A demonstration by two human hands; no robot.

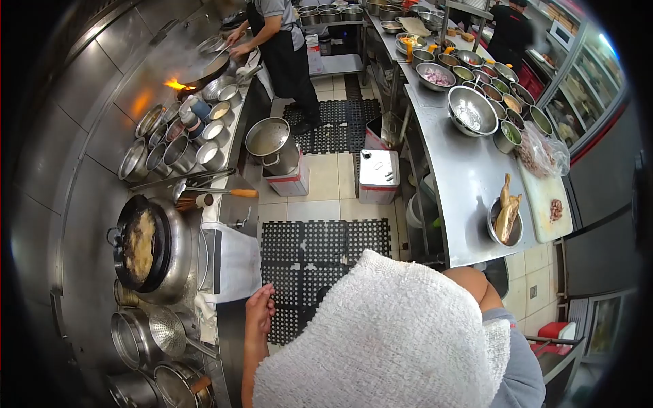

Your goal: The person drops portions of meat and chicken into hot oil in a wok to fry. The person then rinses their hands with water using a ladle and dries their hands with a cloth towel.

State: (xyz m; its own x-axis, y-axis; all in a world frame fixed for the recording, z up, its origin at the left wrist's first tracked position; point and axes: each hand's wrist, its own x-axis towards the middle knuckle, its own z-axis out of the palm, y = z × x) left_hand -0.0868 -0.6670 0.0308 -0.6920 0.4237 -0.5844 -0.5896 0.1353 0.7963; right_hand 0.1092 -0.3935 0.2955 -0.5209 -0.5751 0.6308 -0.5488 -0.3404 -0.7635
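Note:
A white terry towel (388, 333) fills the lower middle of the view, close to the camera. To its left, my left hand (260, 307) hangs low with its fingers loosely curled and nothing visible in them. It is near the counter edge and a white cloth (239, 262) draped there. My right arm is bent behind the towel, with only the elbow and grey sleeve showing. The towel hides my right hand. On the left counter, a black wok (163, 238) of oil holds browned food (141, 245).
A co-worker (279, 54) tosses a flaming pan (207, 71) at the far left. On the right, a steel counter (452, 204) bears several bowls, a cutting board (544, 228) and a bowl of meat (505, 221). A stockpot (270, 143) and a tin (379, 177) stand over the floor.

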